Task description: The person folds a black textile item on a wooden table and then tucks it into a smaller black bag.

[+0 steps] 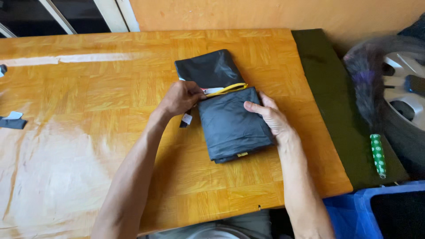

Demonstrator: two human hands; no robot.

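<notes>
A dark grey folded garment [228, 119] with a yellow trim strip lies on the wooden table [88, 110], near the middle right. My left hand [180, 98] pinches its left edge at the fold, next to a small white tag [187, 118]. My right hand [268, 116] lies flat on the garment's right side, fingers spread and pressing the cloth down. The upper part of the garment extends beyond the fold toward the wall.
A dark green mat [336, 97] lies beside the table's right edge, with a green dotted roll [377, 156] on it. A car wheel [398, 93] leans at the far right. A blue bin [380, 212] stands below right. Grey scraps [12, 120] sit at the left edge.
</notes>
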